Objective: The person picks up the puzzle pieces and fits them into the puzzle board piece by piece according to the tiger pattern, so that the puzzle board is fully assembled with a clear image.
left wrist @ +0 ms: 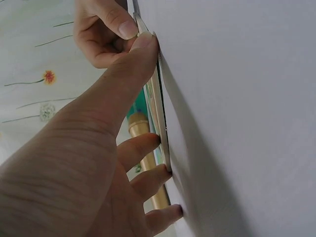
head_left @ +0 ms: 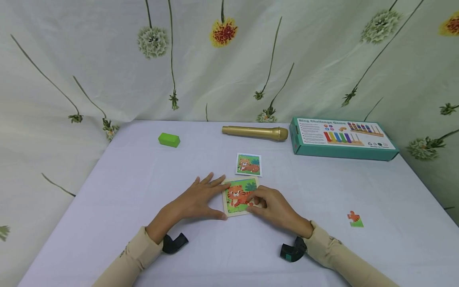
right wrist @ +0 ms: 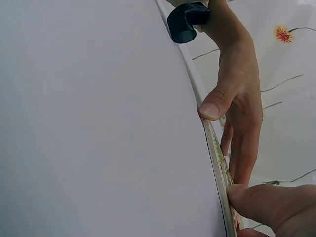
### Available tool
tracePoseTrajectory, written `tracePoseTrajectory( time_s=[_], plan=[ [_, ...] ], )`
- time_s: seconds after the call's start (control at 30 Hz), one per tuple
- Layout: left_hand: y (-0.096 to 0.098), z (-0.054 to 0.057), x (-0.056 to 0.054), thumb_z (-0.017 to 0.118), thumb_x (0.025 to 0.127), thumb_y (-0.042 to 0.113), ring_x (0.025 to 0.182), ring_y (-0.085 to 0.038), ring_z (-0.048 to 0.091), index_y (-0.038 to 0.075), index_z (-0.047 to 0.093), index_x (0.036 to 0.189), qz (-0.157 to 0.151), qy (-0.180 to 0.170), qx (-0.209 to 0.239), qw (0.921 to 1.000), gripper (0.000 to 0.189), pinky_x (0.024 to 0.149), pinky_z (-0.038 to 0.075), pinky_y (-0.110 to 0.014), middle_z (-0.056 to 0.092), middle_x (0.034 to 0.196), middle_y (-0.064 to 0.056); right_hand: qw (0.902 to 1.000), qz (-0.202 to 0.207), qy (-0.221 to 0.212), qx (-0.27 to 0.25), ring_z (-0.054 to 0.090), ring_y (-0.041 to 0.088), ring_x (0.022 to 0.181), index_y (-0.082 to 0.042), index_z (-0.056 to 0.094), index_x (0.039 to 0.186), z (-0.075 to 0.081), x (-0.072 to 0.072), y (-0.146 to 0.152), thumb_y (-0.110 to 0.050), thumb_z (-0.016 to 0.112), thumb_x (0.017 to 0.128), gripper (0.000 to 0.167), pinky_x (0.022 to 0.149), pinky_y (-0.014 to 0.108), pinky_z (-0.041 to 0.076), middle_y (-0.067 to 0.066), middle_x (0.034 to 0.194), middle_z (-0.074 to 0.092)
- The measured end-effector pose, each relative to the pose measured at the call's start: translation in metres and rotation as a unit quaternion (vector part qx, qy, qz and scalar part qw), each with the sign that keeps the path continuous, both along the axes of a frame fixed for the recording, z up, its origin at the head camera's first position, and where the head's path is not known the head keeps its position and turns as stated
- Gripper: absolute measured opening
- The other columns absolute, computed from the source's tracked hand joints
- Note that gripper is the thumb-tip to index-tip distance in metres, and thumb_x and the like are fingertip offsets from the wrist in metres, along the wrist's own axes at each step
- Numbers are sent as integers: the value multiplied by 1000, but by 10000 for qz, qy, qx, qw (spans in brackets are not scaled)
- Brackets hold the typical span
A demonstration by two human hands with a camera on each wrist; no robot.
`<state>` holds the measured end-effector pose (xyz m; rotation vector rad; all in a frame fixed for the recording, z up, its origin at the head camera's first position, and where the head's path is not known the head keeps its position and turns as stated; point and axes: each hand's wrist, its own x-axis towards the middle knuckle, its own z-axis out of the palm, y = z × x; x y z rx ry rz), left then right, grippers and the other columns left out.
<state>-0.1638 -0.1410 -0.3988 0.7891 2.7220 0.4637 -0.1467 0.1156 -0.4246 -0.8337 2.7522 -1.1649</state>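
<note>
A square tiger jigsaw puzzle in a pale wooden frame lies on the table between the hands. My left hand is spread at its left side, thumb by the lower left corner and index finger along the upper left edge. Over its lower right part, my right hand has curled fingers and pinches a puzzle piece, mostly hidden by the fingers. In the right wrist view, the right thumb is at the board's near edge. Just behind the puzzle lies a matching tiger picture card.
One loose puzzle piece, orange and green, lies to the right. Toward the back are a green block, a gold microphone and a teal Ring Challenge Game box. A flowered cloth hangs behind the white table.
</note>
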Motion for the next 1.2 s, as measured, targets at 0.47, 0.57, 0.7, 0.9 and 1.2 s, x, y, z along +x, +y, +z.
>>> tracePoseTrajectory(
  time_s=[0.47,0.57,0.7,0.9,1.2],
  plan=[
    [0,1,0,73,72,61,147,-33,8,27,38,148,-41,7,-19,10000,90,115,7,-61,23,158,2,10000,12,22,88,46,4,66,-18,74,96,0,1,0,-17,75,83,13,59,21,39,-10,85,58],
    [0,1,-1,73,72,61,147,-32,8,27,38,148,-38,-8,-19,10000,90,115,7,-60,22,159,2,9999,104,7,16,46,4,66,-17,76,96,-1,1,2,-16,75,83,13,59,20,39,-10,87,59],
    [1,1,-1,73,72,61,147,-32,8,27,38,148,-32,-7,-30,10000,90,115,7,-60,22,158,2,9996,268,38,-34,46,3,70,-16,78,97,-2,0,4,-15,74,84,14,61,21,38,-10,87,58],
    [1,0,-1,73,72,61,147,-33,8,27,38,148,-48,14,-8,10000,90,114,7,-61,23,158,1,9989,437,101,-119,45,3,68,-15,78,97,-3,-1,6,-14,74,84,13,59,20,38,-10,85,56],
    [1,2,0,74,73,59,147,-34,9,26,38,148,-42,28,-24,10000,90,114,8,-62,23,158,0,9991,379,-13,-166,48,5,72,-17,78,99,-3,0,5,-12,73,85,16,63,21,39,-10,87,58]
  ],
)
